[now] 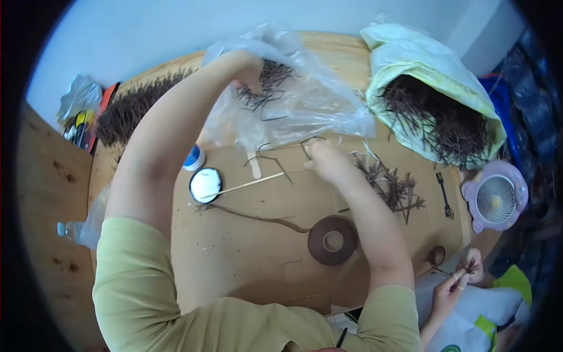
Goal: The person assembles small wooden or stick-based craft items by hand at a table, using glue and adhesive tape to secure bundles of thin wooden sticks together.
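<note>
My left hand reaches to the far side, over a clear plastic bag, its fingers curled down at a bunch of thin brown artificial twigs. Its fingertips are partly hidden, so what they grip cannot be made out. Nearer the middle, my right hand pinches a thin dark bent twig between its fingers. Another thin forked twig lies just left of it on the cardboard. A roll of brown tape rests below, with a loose strip running left.
Left of centre are a round container of white paste with a stick across it and a flat wooden stick. Twigs fill a white sack at the far right, near a purple fan. A co-worker's hands hold a twig, lower right.
</note>
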Motion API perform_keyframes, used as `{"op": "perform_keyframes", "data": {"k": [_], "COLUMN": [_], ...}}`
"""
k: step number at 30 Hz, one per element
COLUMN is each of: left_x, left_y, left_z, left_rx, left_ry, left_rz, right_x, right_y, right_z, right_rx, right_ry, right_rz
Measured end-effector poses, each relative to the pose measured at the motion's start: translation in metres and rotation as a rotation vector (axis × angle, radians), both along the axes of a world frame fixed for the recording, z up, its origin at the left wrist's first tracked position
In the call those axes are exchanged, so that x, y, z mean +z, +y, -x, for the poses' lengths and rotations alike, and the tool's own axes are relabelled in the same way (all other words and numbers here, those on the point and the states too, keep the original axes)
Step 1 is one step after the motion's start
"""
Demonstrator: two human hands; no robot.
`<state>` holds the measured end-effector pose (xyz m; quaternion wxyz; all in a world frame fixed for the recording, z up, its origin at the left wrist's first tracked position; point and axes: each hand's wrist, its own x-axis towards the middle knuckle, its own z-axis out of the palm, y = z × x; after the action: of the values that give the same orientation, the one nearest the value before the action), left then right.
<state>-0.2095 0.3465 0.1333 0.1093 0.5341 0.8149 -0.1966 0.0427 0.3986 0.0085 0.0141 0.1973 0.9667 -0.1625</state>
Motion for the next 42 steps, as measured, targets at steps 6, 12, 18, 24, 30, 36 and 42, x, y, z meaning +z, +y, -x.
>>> {"op": "perform_keyframes", "data": {"k": [6,12,18,24,30,36,42], "left_x": [0.010,0.019,0.031,0.046,0.028,-0.027,-0.016], "left_y": [-0.016,-0.011,-0.037,-0.037,-0.044,-0.028,-0.043], "left_z": [-0.017,0.001,-0.013,-0.067,-0.154,-0.231,-0.250], "left_rx": [-0.160,-0.142,-0.011,-0.177,-0.341,-0.149,0.230], "left_ry": [-0.141,-0.103,-0.211,-0.305,-0.775,-1.106,-1.822], "left_rz": [-0.340,-0.650,-0.746,-0.983,-0.997,-0.875,-1.003], "right_x": [0.049,0.080,0.078,-0.020,0.060,0.103,0.115], "right_y": [-0.001,0.014,0.119,0.209,0.156,0.057,-0.027], "right_z": [-0.010,0.044,-0.003,-0.052,-0.101,-0.149,-0.157], "right_rx": [0.388,-0.002,-0.808,-1.009,-0.543,-0.294,-0.231], "right_ry": [-0.030,0.559,0.898,0.405,0.990,1.066,0.906], "right_rz": [0.277,0.578,-0.227,-0.178,1.021,1.267,1.275]}}
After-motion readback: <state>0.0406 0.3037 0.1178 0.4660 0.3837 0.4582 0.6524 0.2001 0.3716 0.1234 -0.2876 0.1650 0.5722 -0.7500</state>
